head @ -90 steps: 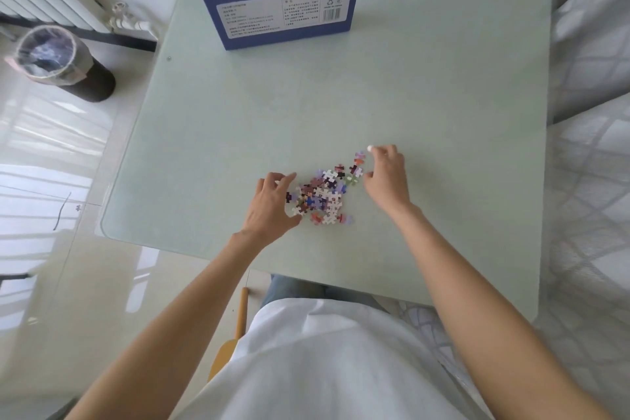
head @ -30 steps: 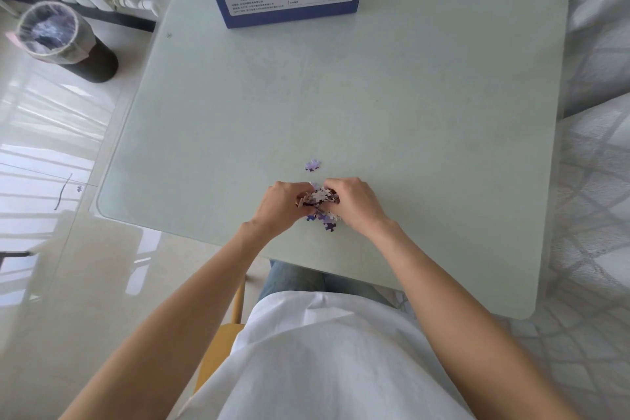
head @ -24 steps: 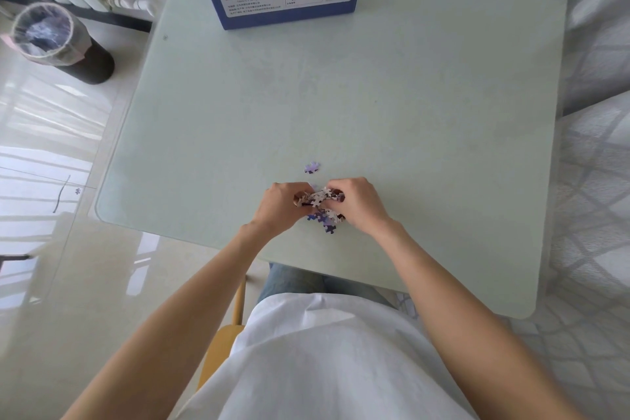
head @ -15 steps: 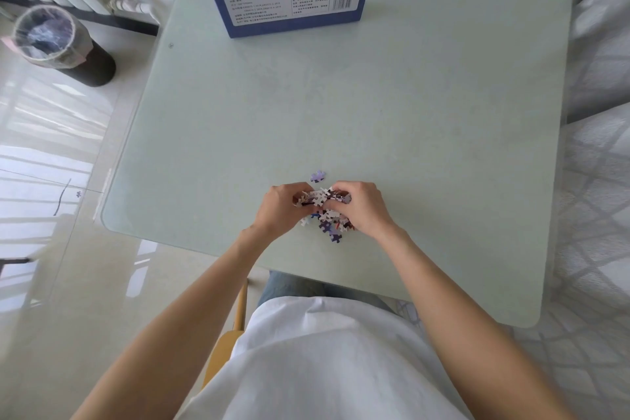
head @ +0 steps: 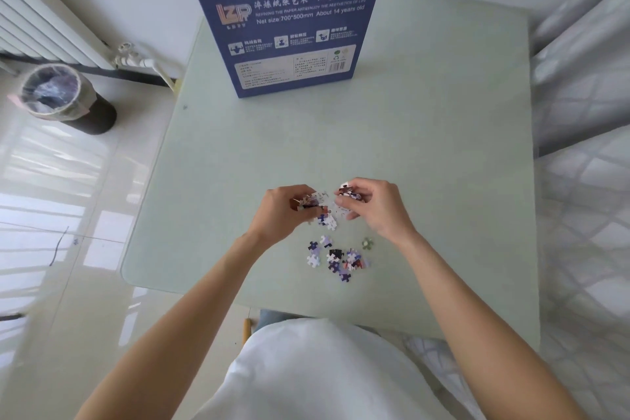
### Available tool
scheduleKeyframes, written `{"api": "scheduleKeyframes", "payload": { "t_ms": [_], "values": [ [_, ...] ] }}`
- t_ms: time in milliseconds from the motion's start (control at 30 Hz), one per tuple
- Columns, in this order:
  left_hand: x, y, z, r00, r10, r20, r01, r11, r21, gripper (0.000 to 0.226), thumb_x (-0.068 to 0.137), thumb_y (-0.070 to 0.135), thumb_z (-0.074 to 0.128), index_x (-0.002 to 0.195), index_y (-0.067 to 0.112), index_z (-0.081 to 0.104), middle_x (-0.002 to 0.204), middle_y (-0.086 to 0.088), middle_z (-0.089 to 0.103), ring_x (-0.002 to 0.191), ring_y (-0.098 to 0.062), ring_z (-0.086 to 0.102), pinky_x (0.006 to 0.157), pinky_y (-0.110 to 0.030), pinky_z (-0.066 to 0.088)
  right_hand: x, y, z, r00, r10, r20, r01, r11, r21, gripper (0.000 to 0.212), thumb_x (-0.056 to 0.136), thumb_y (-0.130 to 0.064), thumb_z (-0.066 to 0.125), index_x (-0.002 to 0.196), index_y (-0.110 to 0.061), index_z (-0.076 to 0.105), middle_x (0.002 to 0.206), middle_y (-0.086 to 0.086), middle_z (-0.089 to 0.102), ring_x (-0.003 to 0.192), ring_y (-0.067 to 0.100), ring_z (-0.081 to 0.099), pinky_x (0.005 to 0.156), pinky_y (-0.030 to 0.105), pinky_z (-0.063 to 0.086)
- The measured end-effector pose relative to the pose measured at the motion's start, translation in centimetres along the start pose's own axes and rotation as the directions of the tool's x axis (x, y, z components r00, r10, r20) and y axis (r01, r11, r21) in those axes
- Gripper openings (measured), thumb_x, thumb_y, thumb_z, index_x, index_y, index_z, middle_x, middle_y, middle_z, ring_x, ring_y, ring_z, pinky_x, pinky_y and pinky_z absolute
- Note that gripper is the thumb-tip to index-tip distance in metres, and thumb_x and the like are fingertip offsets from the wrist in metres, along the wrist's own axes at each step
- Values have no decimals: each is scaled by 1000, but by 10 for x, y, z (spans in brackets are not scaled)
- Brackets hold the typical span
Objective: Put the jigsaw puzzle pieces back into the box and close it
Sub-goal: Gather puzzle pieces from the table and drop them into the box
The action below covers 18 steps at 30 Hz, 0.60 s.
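Observation:
Both hands are raised above the pale green table (head: 426, 153), each curled round a bunch of small jigsaw pieces. My left hand (head: 281, 211) grips a handful (head: 312, 203) of purple, white and red pieces, some spilling below its fingers. My right hand (head: 376, 206) holds another handful (head: 349, 193). Beneath the hands, several loose pieces (head: 339, 257) lie scattered on the table near its front edge, with one greenish piece (head: 367, 243) apart to the right. The tall blue puzzle box (head: 289, 20) stands upright at the table's far side; its top is out of view.
A lined waste bin (head: 63, 97) stands on the glossy floor at the left, below a white radiator (head: 44, 31). Pale quilted fabric (head: 586, 147) borders the table's right side. My white shirt fills the bottom of the view.
My hands have lifted off the table with pieces gripped in them. Several pieces dropped out and now lie on the table beneath. The view has tilted up, showing more of the box.

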<state>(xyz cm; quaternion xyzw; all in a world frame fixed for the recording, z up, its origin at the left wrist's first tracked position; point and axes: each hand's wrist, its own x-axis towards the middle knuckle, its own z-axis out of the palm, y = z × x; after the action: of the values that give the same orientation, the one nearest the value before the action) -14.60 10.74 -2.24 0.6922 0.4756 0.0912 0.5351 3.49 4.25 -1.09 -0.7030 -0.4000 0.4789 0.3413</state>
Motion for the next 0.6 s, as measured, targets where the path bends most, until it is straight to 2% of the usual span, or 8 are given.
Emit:
{"api": "scheduleKeyframes", "payload": {
  "t_ms": [100,167,233,367,500,567,600],
  "values": [
    [1,50,-42,989,132,-67,-132,991,1,11,77,24,75,77,28,65,64,6,67,60,-15,63,58,-25,47,6,-58,-20,990,-137,-38,138,990,30,11,79,-10,73,90,-9,70,84,-6,71,64,13,68,58,23,55],
    [5,89,-80,955,245,-168,-243,969,30,11,76,23,76,80,26,66,66,4,68,59,-13,63,58,-22,47,16,-108,-37,959,-273,-74,275,961,24,12,78,-9,73,88,-13,70,82,-4,71,64,15,68,59,24,55],
    [14,122,-112,902,347,-258,-341,938,71,14,76,19,76,85,25,67,72,4,69,60,-9,62,61,-18,46,29,-152,-53,916,-389,-94,390,921,-3,12,78,-10,73,88,-16,71,81,3,71,65,20,68,62,29,57],
    [27,189,-177,751,526,-398,-484,850,209,11,77,24,75,86,26,67,74,16,65,63,3,57,61,-9,42,59,-249,-87,778,-608,-157,600,793,-100,11,80,-14,72,90,-16,70,84,8,71,71,20,69,65,32,58],
    [47,227,-221,639,583,-502,-546,803,239,17,77,23,76,92,26,69,78,18,66,64,6,59,61,-8,44,108,-322,-106,625,-745,-233,690,667,-281,11,78,-23,71,85,-14,71,80,5,72,74,22,69,67,44,57],
    [63,237,-237,598,594,-538,-551,792,262,17,77,20,75,92,25,69,79,15,67,65,4,61,62,-11,46,135,-340,-107,567,-796,-210,654,590,-474,16,78,-27,68,83,-12,71,76,3,70,72,22,65,66,42,54],
    [70,239,-242,587,595,-549,-540,793,282,15,77,19,74,91,23,70,79,12,68,67,0,62,62,-13,48,145,-342,-106,574,-804,-156,623,552,-554,16,79,-26,67,84,-11,71,76,4,69,72,22,62,67,38,51]
  ]
}}
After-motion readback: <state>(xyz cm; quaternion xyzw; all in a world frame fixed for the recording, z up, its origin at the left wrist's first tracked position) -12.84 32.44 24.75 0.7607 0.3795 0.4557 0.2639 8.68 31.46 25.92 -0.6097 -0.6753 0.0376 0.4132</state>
